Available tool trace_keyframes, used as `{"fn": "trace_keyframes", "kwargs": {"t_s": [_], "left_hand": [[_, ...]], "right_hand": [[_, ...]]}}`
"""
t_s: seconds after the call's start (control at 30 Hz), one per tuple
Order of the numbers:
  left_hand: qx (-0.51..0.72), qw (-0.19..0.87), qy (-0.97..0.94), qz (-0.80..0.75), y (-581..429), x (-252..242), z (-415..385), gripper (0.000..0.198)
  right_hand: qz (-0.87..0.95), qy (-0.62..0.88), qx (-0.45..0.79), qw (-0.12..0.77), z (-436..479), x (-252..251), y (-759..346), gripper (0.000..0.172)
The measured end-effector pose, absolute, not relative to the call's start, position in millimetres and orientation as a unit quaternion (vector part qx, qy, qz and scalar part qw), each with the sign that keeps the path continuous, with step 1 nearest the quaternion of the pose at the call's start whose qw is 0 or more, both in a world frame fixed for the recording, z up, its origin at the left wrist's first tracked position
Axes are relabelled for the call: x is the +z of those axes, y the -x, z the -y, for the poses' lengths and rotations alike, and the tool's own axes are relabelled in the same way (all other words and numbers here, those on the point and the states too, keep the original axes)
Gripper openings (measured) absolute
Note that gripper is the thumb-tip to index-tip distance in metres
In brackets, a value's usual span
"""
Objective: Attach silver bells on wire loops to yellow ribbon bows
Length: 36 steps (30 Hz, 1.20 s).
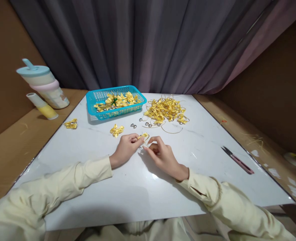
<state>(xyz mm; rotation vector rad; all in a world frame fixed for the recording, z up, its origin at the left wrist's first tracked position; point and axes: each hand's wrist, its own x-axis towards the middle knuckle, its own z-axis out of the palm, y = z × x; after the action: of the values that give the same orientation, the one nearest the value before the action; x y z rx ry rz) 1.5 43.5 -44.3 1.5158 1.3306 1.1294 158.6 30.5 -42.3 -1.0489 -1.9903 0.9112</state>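
Note:
In the middle of the white board, my left hand (129, 147) pinches a small yellow ribbon flower (144, 135) between thumb and forefinger. A thin gold cord curves out from this flower. Close by on the right is my right hand (164, 157), its thumb and forefinger apart and its other fingers curled. I see nothing clearly held in it. Another yellow flower (117, 130) lies just beyond my left hand. Small silver beads (133, 126) rest beyond my fingers, and more silver beads (148, 125) lie near the loose cords.
A blue basket (90, 104) holds yellow flowers. Beside it is a heap of yellow flowers with cords (165, 108). Pink-handled thread snips (238, 160) lie at right. A bundled flower (71, 124), a yellow thread spool (43, 107) and a lidded tumbler (46, 83) are at left.

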Motion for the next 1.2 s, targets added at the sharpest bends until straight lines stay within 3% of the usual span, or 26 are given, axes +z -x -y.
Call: {"fn": "trace_keyframes", "kwargs": {"t_s": [0.17,0.37,0.6,0.83,1.2], "left_hand": [[0.448,0.413,-0.586,-0.534,-1.7,-44.5,-45.9,0.032],[0.427,0.418,-0.617,-0.512,-1.5,-44.3,-41.2,0.032],[0.376,0.417,-0.682,-0.469,-2.5,-39.9,-36.3,0.031],[0.374,0.412,-0.698,-0.451,-1.4,-41.1,-35.1,0.027],[0.377,0.44,-0.676,-0.456,-0.8,-38.5,-36.5,0.03]], "right_hand": [[0.792,0.377,0.325,0.354,-22.7,-37.6,-159.4,0.011],[0.734,0.421,0.214,0.488,-36.2,-29.8,-164.3,0.014],[0.815,0.357,0.25,0.382,-60.9,-30.4,-169.4,0.032],[0.856,0.213,0.402,0.245,-85.7,-17.7,-172.4,0.041],[0.844,0.201,0.425,0.256,-98.7,-8.7,-165.0,0.044]]}}
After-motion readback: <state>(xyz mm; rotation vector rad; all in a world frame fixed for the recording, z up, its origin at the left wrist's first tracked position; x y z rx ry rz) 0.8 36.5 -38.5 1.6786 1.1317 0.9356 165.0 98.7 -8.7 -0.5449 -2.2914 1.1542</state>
